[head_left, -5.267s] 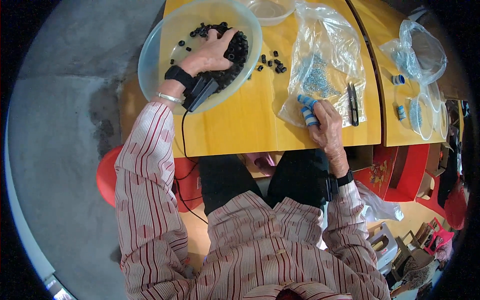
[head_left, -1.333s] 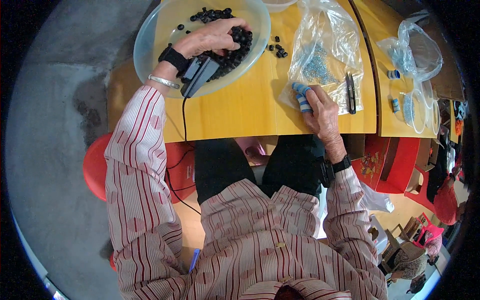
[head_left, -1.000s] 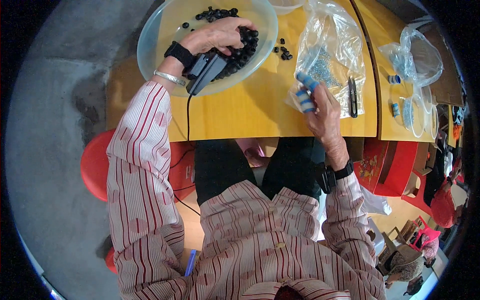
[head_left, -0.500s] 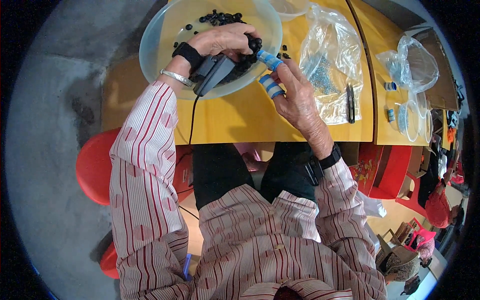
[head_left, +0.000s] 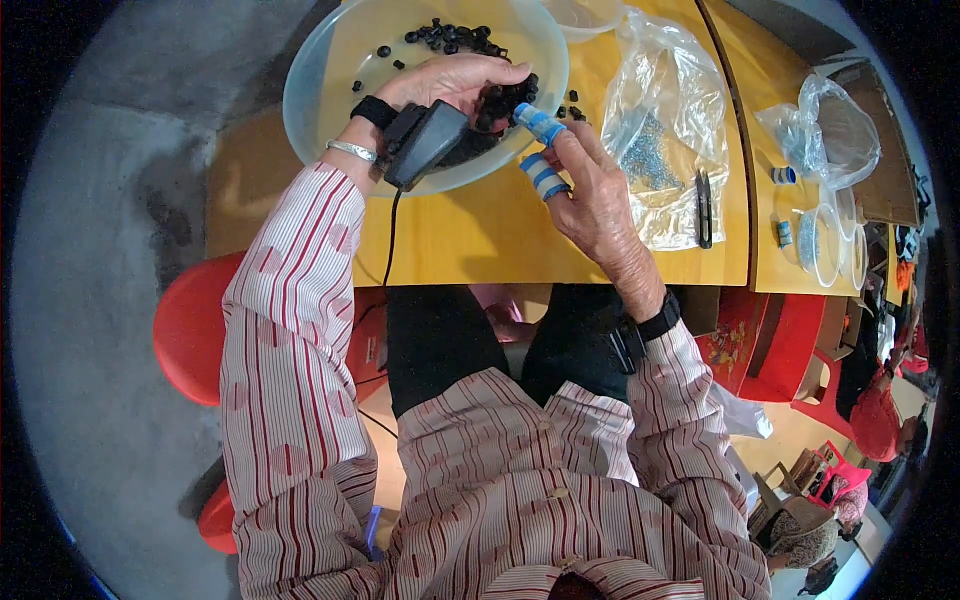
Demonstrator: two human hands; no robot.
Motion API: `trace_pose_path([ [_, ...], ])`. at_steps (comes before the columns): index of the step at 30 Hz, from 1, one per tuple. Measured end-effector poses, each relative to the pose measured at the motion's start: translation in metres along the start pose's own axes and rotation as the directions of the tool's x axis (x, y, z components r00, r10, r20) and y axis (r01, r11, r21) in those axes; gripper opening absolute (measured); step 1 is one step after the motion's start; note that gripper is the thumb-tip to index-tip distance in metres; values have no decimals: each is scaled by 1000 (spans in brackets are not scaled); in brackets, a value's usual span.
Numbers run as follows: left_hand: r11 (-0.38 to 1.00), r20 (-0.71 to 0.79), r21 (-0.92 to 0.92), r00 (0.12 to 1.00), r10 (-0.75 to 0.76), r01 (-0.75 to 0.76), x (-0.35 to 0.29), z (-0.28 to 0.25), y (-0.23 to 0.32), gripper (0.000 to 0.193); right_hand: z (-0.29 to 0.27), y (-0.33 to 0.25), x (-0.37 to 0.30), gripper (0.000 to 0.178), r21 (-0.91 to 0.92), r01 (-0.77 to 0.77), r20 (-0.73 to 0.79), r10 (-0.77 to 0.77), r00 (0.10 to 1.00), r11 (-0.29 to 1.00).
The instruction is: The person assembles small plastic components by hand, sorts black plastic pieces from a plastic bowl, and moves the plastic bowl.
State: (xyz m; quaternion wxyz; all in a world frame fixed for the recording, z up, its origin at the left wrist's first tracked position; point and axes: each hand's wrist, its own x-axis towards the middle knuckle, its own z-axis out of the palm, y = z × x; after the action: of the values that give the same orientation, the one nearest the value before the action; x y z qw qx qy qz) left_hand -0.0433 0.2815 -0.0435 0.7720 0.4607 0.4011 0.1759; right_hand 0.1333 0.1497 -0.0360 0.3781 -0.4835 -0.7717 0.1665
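A pale translucent basin (head_left: 308, 120) holds many small round black parts (head_left: 455, 40). Over the basin my left hand (head_left: 450, 80) is turned palm up with its fingers curled, cupping a heap of the black parts (head_left: 505, 103). A black strap with a dark grey box (head_left: 430, 145) and a silver bangle are on that wrist. At the basin's right rim is my right hand (head_left: 598, 200). Blue-and-white tape wraps its index finger (head_left: 540, 122) and thumb (head_left: 543, 175), which stand apart. The index fingertip reaches the heap in my left hand; nothing shows between finger and thumb.
Several black parts (head_left: 572, 105) lie on the yellow table (head_left: 480, 245) beside the basin. A clear plastic bag (head_left: 680, 100) with small bluish pieces and black tweezers (head_left: 704, 210) lie to the right. Farther right are tape rolls (head_left: 783, 174). A dark cable (head_left: 390, 240) hangs over the table edge.
My left hand has rolled from back-up to palm-up, bringing the heap of black parts into view in it. My right hand has hardly moved.
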Motion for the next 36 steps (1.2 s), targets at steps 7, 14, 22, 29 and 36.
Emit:
trace_pose_path([
  [7,991,47,-134,999,-3,9,-13,1,3,27,0,-1,1,41,25,-24,33,23,999,999],
  [14,992,-52,116,997,-53,59,-5,7,7,38,1,-5,2,43,11,-10,29,10,1000,1000],
  [22,975,-155,223,988,28,7,3,11,4,28,-1,-2,1,41,65,-25,46,23,999,998],
  [29,980,-55,-198,998,25,-35,1,-2,-3,19,-6,-7,1,44,-26,24,30,-23,999,999],
  [36,902,63,-427,997,-43,66,-11,-20,6,28,-5,-7,-3,44,23,6,30,-7,1000,1000],
])
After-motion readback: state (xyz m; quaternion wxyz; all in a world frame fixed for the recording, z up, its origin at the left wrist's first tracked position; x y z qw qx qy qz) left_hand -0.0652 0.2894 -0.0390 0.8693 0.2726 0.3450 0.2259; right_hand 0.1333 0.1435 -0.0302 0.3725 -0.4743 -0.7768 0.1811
